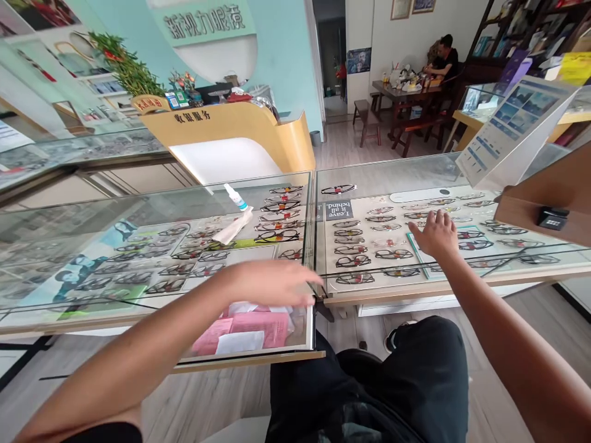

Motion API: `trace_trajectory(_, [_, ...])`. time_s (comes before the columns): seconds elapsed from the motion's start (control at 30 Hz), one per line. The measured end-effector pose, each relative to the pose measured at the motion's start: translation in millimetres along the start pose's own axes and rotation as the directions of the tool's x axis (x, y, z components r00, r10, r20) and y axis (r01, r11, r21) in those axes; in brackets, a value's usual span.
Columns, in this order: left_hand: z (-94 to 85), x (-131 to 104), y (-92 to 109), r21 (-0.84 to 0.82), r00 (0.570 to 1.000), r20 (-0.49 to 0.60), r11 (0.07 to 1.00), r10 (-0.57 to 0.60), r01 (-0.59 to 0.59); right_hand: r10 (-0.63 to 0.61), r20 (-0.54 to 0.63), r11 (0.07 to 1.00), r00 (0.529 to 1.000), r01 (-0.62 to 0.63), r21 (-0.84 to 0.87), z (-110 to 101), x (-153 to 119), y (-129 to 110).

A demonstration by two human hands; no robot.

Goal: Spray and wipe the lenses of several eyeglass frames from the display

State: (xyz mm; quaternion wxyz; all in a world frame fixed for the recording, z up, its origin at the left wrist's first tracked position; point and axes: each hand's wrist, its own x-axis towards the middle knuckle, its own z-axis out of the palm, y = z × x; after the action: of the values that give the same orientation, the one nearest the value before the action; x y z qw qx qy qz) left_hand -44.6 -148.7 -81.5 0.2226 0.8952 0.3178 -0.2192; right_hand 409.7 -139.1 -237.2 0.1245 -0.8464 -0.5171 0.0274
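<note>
My left hand [272, 282] reaches across the near edge of the left glass display case [152, 200], fingers stretched out and holding nothing. Below it a pulled-out drawer [258, 359] shows pink packets [265, 326] and a white packet [240, 342]; part of its contents is hidden by my arm. On the right display case [406, 165], my right hand [436, 234] rests with fingers spread on the glass, nothing in it. Pairs of eyeglasses [353, 261] lie in rows under the glass. A small white bottle [236, 197] and a pale cloth [234, 227] are on the left case, beyond my left hand.
A cardboard box [549, 184] and a printed stand [512, 129] occupy the right end. Behind the cases is a yellow-and-white counter [240, 132]. Farther back, a person [443, 64] sits at a wooden table [397, 91] with benches. My legs [383, 394] are just under the case edge.
</note>
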Motion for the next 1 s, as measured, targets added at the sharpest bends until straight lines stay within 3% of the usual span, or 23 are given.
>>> trace_trajectory(0.1, [-55.2, 57, 2, 0.121, 0.958, -0.284, 0.991, -0.025, 0.062, 0.003, 0.018, 1.000, 1.000, -0.003, -0.008, -1, -1, -3])
trace_trajectory(0.2, [-89.7, 132, -12, 0.240, 0.847, -0.528, 0.947, -0.058, 0.215, 0.010, 0.028, 1.000, 1.000, -0.010, -0.019, -4, -1, -7])
trace_trajectory(0.23, [-97.4, 156, -18, 0.251, 0.825, -0.560, 0.933, -0.079, 0.260, 0.014, 0.033, 1.000, 0.999, -0.013, -0.023, -6, -2, -8])
trace_trajectory(0.33, [-112.6, 216, -38, 0.226, 0.827, -0.532, 0.910, -0.183, 0.347, 0.026, 0.057, 0.999, 0.998, -0.024, -0.039, -9, -2, -13])
trace_trajectory(0.5, [-121.5, 270, -65, 0.184, 0.800, -0.558, 0.907, -0.221, 0.379, 0.034, 0.052, 0.999, 0.998, -0.032, -0.038, -11, -4, -18])
trace_trajectory(0.63, [-123.4, 287, -76, 0.173, 0.792, -0.562, 0.903, -0.238, 0.394, 0.026, 0.025, 0.999, 0.999, -0.025, -0.030, -9, -6, -20])
trace_trajectory(0.77, [-125.8, 283, -74, 0.170, 0.785, -0.572, 0.903, -0.237, 0.396, 0.030, 0.027, 0.999, 0.999, -0.029, -0.027, -9, -6, -19])
trace_trajectory(0.87, [-127.4, 257, -63, 0.176, 0.789, -0.586, 0.922, -0.184, 0.345, 0.026, 0.029, 0.999, 0.999, -0.026, -0.027, -8, -5, -19])
trace_trajectory(1.0, [-121.9, 186, -35, 0.191, 0.832, -0.554, 0.967, -0.035, 0.169, 0.029, 0.027, 0.999, 0.999, -0.029, -0.034, -6, -4, -17])
